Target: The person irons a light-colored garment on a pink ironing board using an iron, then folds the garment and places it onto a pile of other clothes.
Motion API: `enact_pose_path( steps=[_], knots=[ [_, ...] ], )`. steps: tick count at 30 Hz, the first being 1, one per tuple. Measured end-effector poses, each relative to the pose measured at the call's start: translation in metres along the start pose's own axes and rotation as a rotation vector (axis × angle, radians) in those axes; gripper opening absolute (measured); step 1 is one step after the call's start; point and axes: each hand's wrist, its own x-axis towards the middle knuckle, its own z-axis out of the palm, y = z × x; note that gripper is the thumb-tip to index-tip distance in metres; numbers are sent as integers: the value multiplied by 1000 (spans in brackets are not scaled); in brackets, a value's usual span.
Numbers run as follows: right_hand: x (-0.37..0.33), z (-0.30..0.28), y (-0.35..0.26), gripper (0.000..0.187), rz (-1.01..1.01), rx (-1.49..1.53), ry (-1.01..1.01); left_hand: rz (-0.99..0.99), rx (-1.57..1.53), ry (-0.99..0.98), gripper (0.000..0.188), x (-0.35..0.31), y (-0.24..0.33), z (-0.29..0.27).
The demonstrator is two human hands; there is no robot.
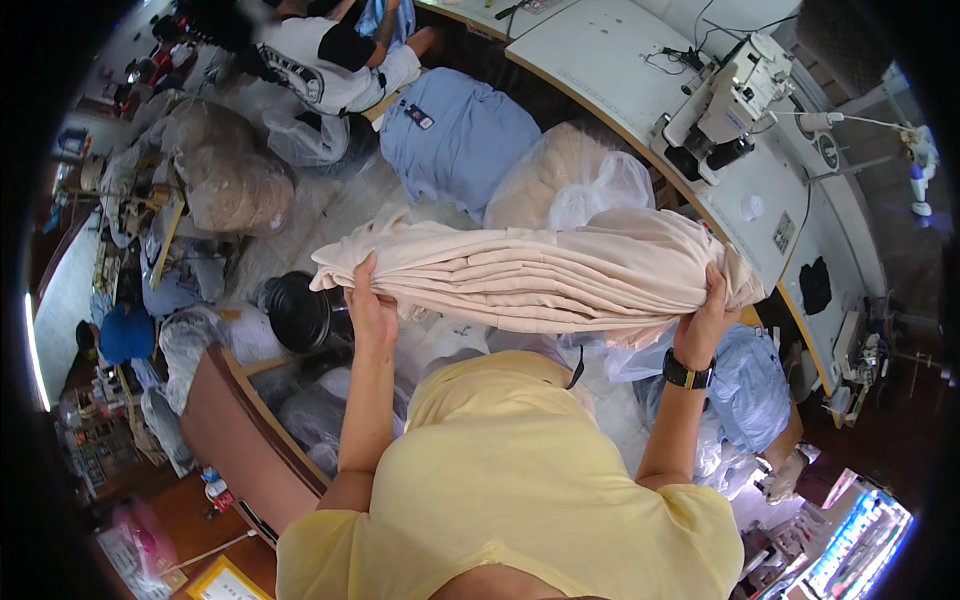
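Observation:
A long stack of folded pale pink fabric pieces [540, 278] stretches across the middle of the head view, held up in front of my body. Its layered edges face me, and loose folds droop at both ends. My left hand [370, 308] grips the left end, thumb on the near side and the other fingers hidden by the cloth. At the right end my right hand [703, 322] is closed round the stack in the same way, with a dark watch [688, 373] on that wrist. Whether these pieces are finished garments I cannot tell.
Beyond the stack lie a blue cloth bundle [455, 135] and a plastic bag of beige cloth [560, 175]. A sewing machine [735, 95] stands on the white table [600, 60] at the far right. A black round stool [300, 310] is at left; another person [310, 60] sits far left.

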Motion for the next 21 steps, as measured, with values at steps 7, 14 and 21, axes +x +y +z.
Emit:
enact_pose_path(
  steps=[7,14,21],
  knots=[
    [20,14,2,41,-140,-78,245,-68,34,-185,42,86,-1,101],
    [22,24,-6,38,-184,-73,458,-172,13,-443,27,164,-29,209],
    [104,8,7,35,-280,-130,562,-340,34,-698,18,232,-90,315]
  ],
)
